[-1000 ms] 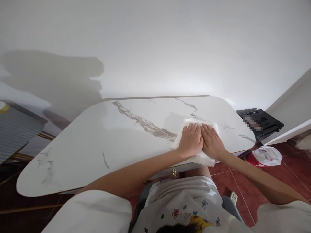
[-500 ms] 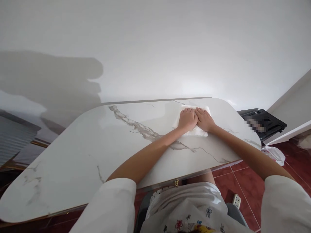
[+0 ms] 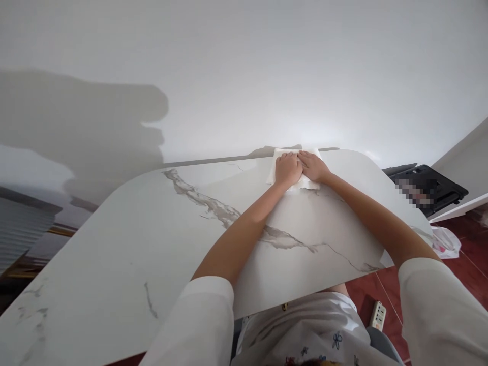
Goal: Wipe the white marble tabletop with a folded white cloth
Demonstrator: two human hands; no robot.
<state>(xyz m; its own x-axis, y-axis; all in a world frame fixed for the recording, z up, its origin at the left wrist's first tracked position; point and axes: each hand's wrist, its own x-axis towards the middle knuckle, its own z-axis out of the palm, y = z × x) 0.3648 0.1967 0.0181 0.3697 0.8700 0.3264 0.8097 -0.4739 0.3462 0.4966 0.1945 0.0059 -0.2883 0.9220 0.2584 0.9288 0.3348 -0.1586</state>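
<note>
A white wiping cloth (image 3: 271, 173), perhaps a paper towel, lies spread on the white marble-patterned table (image 3: 125, 234) at its far edge by the wall. My left hand (image 3: 288, 169) presses down on it, palm down, fingers laid over the cloth and pointing away from me. Right beside it, touching at the fingers, my right hand (image 3: 314, 166) also lies flat on the cloth. Both arms are stretched forward. The part of the cloth beneath my palms is hidden.
A pale wall (image 3: 244, 76) rises behind the table. To the right are a black case (image 3: 450, 185) and a white plastic bag (image 3: 448, 243). A power strip (image 3: 378, 316) lies on the red tiled floor (image 3: 364, 290). Ribbed grey material (image 3: 23, 229) stands at the left.
Both hands have slid the cloth away from me and slightly left, up to the table's far edge. The view has also shifted a little.
</note>
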